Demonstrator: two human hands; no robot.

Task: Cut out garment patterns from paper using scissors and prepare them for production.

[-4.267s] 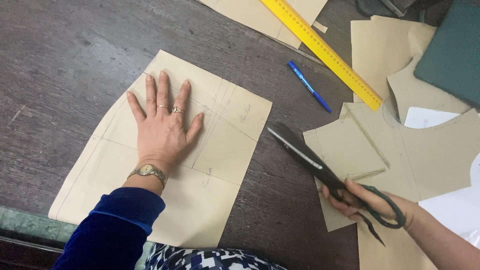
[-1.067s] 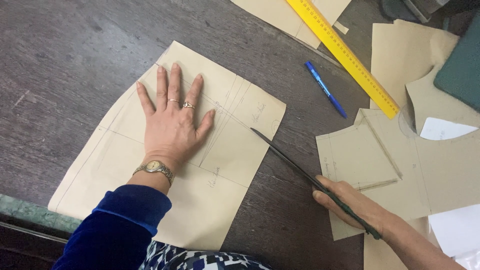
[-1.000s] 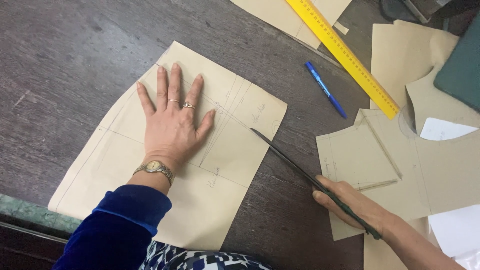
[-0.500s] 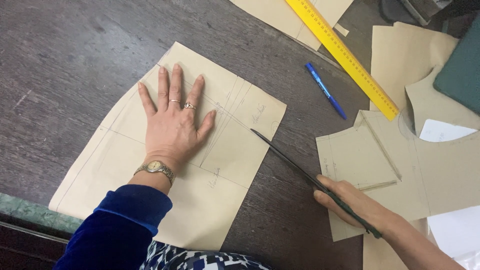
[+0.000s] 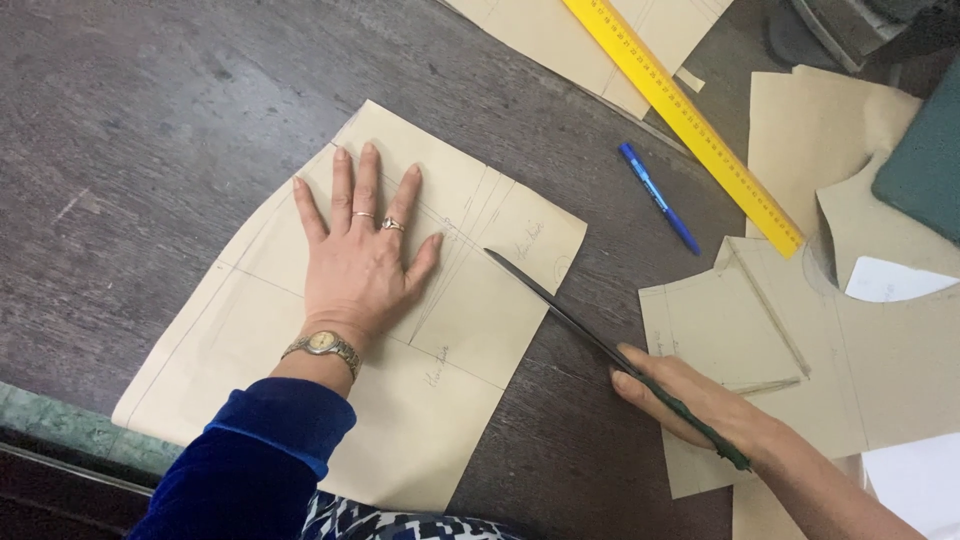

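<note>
My left hand (image 5: 362, 262) lies flat, fingers spread, on a tan paper pattern piece (image 5: 470, 330) marked with pencil lines, on the dark table. It wears rings and a wristwatch, and the sleeve is blue. My right hand (image 5: 690, 400) grips the handles of long dark scissors (image 5: 560, 305). Their blades point up and left, and the tip rests over the right part of the pattern piece, near my left thumb. The blades look closed or nearly so.
A blue pen (image 5: 658, 196) and a long yellow ruler (image 5: 680, 115) lie to the upper right. More tan pattern pieces (image 5: 760, 330) cover the right side of the table (image 5: 150, 110), with a dark green object (image 5: 925, 165) at the right edge. Another paper sheet (image 5: 560, 30) lies under the ruler.
Since the earliest frame the scissors swung from the small right pattern piece to the edge of the large piece under my left hand. Over the last second hardly anything moved.
</note>
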